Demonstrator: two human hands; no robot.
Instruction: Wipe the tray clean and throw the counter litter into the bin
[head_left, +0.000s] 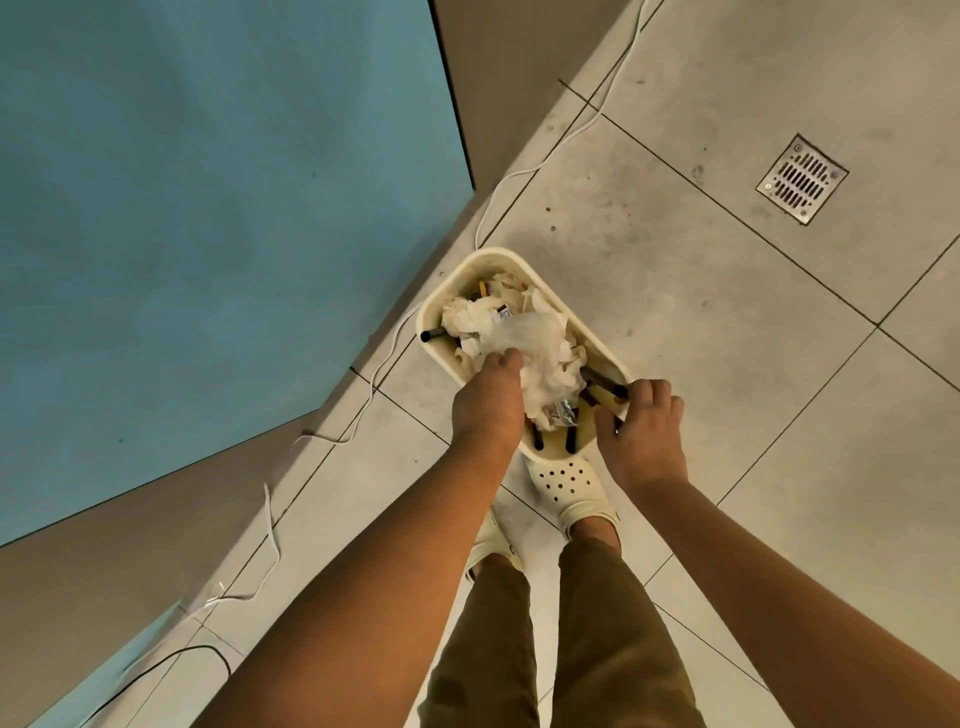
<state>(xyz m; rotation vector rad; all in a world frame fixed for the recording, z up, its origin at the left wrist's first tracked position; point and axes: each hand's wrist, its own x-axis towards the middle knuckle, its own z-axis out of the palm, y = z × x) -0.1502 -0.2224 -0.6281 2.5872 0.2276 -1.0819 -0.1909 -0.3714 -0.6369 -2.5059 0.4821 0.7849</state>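
Head camera looks steeply down, close above the hands (561, 415) and floor (727, 312)

bin (470, 270) mouth packed with tissue (524, 338), both hands at near rim, open floor (701, 322) right, cabinet (208, 182) close left
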